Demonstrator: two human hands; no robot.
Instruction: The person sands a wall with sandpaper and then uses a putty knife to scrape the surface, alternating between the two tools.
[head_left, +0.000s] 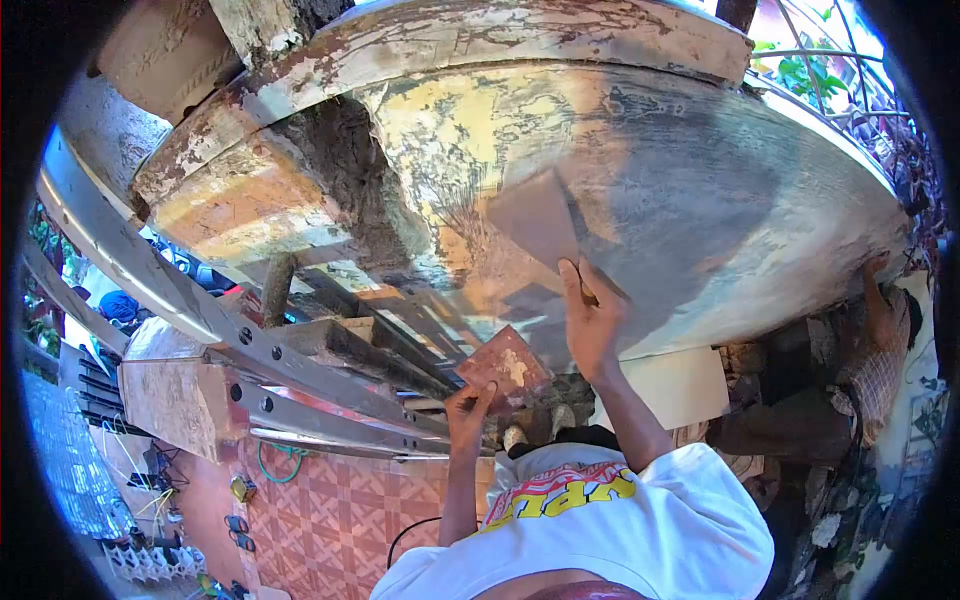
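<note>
My right hand [592, 318] is closed round the lower end of a wide, flat scraper [538, 215], whose blade lies against or very near the weathered wall [690, 190]. Lower and to the left, my left hand [468, 412] grips a reddish square plate [507, 366] by its lower left corner; a pale patch of material sits on the plate. Yellow, flaking paint covers the wall left of the scraper, and smooth grey coating shows to its right. A dark, rough hollow [350, 175] breaks the surface further left.
Metal ladder rails [320, 385] run along the left beside a wooden beam [355, 345]. Below lies a red tiled floor [340, 510] with sandals [238, 532]. At the far right, another person [870, 385] reaches up to the wall. A clay pot [170, 55] stands upper left.
</note>
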